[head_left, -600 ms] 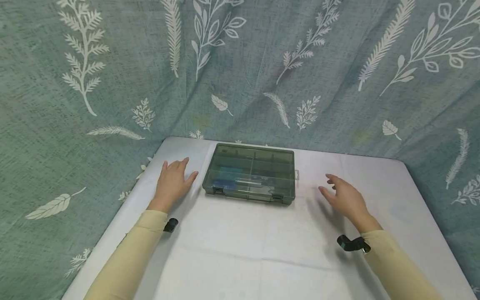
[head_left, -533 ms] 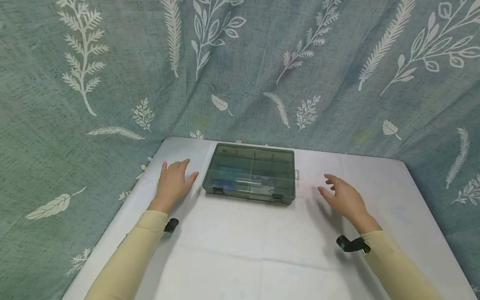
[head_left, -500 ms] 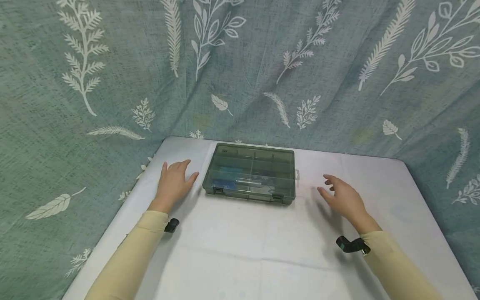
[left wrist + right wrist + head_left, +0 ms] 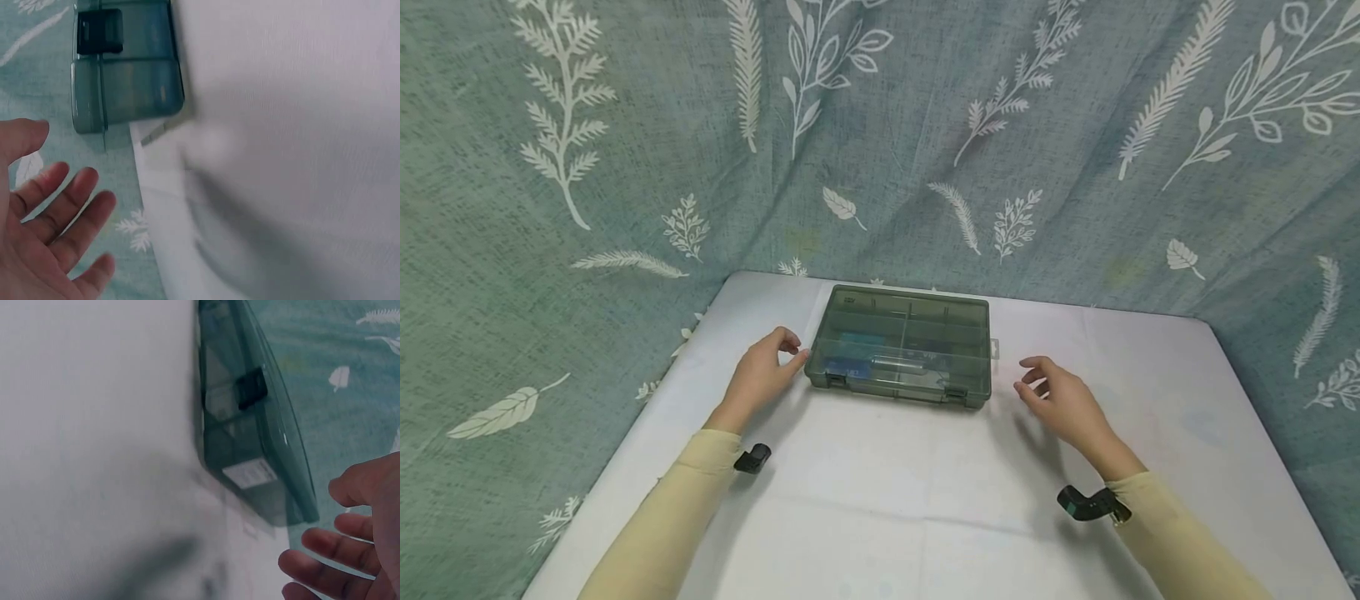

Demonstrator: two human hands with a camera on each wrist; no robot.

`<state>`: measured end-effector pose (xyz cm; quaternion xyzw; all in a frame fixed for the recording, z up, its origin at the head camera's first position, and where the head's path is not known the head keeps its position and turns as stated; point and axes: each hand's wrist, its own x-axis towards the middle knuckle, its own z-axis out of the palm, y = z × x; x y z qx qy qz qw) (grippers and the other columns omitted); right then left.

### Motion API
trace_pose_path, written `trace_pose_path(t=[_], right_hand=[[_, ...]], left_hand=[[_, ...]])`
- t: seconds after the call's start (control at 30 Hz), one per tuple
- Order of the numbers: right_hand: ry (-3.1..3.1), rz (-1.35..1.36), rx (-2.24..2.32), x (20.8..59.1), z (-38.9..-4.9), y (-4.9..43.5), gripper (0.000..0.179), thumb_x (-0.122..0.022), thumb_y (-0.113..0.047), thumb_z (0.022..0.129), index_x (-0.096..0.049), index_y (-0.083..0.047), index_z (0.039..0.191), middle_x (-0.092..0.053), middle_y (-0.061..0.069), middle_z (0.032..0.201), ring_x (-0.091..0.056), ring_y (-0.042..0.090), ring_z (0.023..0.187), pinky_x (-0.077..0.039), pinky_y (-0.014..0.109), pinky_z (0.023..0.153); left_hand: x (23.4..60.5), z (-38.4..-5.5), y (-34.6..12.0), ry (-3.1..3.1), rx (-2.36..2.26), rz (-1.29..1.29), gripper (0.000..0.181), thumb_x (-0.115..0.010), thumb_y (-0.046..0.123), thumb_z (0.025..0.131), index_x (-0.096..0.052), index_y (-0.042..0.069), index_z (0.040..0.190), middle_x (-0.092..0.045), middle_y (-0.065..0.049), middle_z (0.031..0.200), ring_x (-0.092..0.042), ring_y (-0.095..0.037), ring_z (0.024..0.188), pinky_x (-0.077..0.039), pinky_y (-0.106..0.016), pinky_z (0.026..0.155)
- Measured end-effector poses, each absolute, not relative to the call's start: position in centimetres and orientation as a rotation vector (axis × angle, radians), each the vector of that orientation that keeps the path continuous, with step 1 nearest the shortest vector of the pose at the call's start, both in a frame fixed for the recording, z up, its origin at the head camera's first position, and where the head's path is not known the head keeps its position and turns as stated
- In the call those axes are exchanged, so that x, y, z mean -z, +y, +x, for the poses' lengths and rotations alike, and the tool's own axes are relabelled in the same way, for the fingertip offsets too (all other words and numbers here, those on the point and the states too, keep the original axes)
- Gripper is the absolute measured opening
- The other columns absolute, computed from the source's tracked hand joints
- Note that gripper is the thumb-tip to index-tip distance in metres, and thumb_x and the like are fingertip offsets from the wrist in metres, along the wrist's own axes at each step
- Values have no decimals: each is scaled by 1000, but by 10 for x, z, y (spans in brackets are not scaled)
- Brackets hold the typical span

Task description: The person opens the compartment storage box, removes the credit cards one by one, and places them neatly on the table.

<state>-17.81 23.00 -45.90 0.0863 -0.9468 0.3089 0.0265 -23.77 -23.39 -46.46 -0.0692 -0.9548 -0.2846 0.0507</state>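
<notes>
A closed, see-through dark green compartment box (image 4: 910,333) lies flat toward the back of the table, with blue and pale items visible through its lid. Two dark latches, one of them the right latch (image 4: 956,393), sit on its front side. My left hand (image 4: 762,372) is beside the box's left end, thumb near its front corner; the left wrist view shows a gap between hand and box. To the right of the box, my right hand (image 4: 1063,404) hovers apart from it with fingers loosely bent. Neither hand holds anything. A pale label (image 4: 250,473) shows on the box's right end.
A white cloth (image 4: 880,492) covers the table. Behind and to both sides hangs a green leaf-patterned curtain (image 4: 895,150). Small black cameras are worn at each wrist, such as the right wrist camera (image 4: 1090,503).
Both hands have moved inward toward the box, the left one rightward and the right one leftward, their fingers bending a little more. The box has stayed in place.
</notes>
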Motion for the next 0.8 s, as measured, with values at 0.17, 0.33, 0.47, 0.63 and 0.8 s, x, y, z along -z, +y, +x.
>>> trace_pose_path(t=[0.17, 0.33, 0.47, 0.63, 0.8], right_hand=[[-2921, 284, -1046, 460, -175, 222, 35, -67, -22, 100, -61, -1, 127, -69, 7, 102, -68, 24, 87, -59, 40, 71], [-2922, 321, -1079, 462, -172, 212, 27, -68, -22, 99, -66, -4, 119, -68, 2, 96, -66, 20, 85, -57, 36, 71], [-2934, 363, -1087, 465, -170, 205, 24, -69, -23, 99, -68, -7, 117, -68, 0, 96, -65, 17, 84, -57, 35, 72], [-2959, 412, -1109, 470, -166, 193, 22, -68, -23, 100, -68, -9, 117, -69, -3, 97, -64, 13, 83, -57, 35, 72], [-2970, 462, -1160, 475, -161, 181, 20, -68, -23, 100, -69, -11, 116, -72, -2, 97, -65, 10, 82, -57, 34, 72]], left_hand=[[466, -235, -230, -2903, 997, -246, 34, -67, 35, 100, -62, 8, 122, -67, -12, 117, -61, -35, 116, -50, -58, 99], [470, -235, -227, -2873, 1089, -300, 37, -70, 31, 99, -63, 7, 127, -63, -13, 119, -62, -32, 113, -51, -52, 102], [473, -234, -225, -2891, 1138, -289, 49, -71, 30, 98, -58, 7, 140, -58, -15, 134, -63, -33, 117, -53, -50, 103], [475, -233, -222, -2936, 1181, -257, 59, -69, 34, 99, -50, 10, 150, -51, -15, 149, -60, -37, 124, -53, -52, 103], [478, -233, -220, -2945, 1235, -245, 62, -67, 33, 101, -45, 10, 154, -46, -18, 154, -59, -39, 126, -53, -52, 104]])
